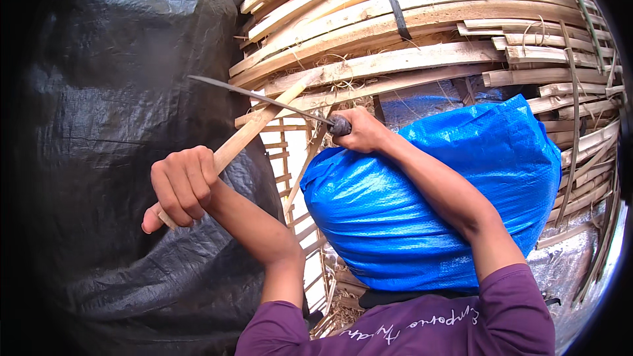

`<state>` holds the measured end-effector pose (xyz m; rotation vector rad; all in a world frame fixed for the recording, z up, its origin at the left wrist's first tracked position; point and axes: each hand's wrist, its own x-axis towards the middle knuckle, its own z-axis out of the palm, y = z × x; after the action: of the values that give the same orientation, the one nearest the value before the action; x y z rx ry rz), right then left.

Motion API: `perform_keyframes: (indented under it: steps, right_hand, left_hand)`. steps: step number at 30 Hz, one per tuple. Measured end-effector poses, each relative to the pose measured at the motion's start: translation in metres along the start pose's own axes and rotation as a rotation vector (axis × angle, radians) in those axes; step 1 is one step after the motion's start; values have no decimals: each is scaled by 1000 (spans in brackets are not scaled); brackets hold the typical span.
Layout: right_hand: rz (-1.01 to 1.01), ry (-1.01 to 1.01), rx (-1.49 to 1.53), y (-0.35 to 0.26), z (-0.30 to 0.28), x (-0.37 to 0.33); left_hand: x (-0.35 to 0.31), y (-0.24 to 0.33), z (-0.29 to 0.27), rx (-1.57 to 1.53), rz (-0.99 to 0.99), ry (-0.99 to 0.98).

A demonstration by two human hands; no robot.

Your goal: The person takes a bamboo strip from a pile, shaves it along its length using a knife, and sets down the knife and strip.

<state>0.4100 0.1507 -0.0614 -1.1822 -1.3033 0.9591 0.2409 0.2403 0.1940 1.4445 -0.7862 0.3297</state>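
Note:
My left hand [183,186] is closed around the lower end of a pale split-bamboo strip [247,133], which slants up and to the right. In my right hand [361,130] is the dark wrapped handle of a long knife [260,97]. Its thin blade points left and crosses the strip near the upper part; whether the edge touches the wood I cannot tell. A blue tarp [409,217] lies bunched over my lap, beneath my right forearm.
Bundled bamboo strips [422,16] with dark ties lie across the top. More slats [573,109] stack on the right. A black plastic sheet [132,92] covers something bulky on the left. Thin curly shavings [349,86] cling about the strips, and a slatted bamboo frame [280,158] shows in the gap.

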Motion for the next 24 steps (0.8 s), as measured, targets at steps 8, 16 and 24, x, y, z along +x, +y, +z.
perform_keyframes:
  steps: [8,16,24]
  right_hand:
    - [254,97,-12,41,-7,-5]
    - [167,31,-49,35,2,4]
    - [77,-17,-116,29,-9,8]
  left_hand:
    - [-11,-1,4,52,51,129]
    - [-16,2,9,44,56,80]
    - [-23,4,7,39,49,64]
